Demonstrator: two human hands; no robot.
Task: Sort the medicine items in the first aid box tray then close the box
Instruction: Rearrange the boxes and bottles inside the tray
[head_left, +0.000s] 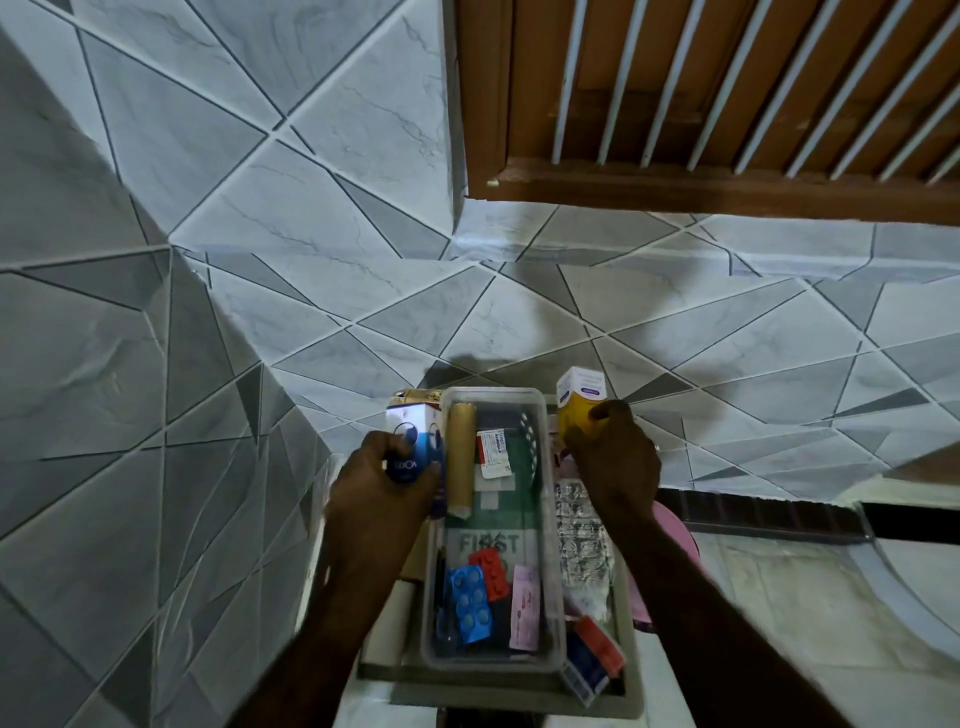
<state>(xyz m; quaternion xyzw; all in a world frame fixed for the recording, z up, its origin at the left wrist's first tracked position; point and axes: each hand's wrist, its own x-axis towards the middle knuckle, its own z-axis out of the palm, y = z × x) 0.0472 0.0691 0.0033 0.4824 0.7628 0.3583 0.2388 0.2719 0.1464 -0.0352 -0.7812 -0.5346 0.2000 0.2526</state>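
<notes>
A clear plastic tray (550, 545) sits in the grey first aid box (631, 675). Inside the tray lie a tan bandage roll (461, 457), a white sachet (492, 451), a blue blister pack (470, 603), a red blister pack (491, 569) and a pink sachet (524, 608). My left hand (379, 493) grips a white and blue medicine carton (415, 441) at the tray's left side. My right hand (613, 457) holds a yellow and white carton (576, 402) upright to the right of the tray. Silver blister strips (579, 540) lie in the box right of the tray.
A red and blue pill box (592, 657) leans in the box's near right corner. White rolls (387, 623) lie left of the tray. A gold-topped carton (415, 397) stands behind my left hand. Something pink (675, 535) shows right of the box. Grey tiled wall surrounds; a wooden louvred window (727, 104) is above.
</notes>
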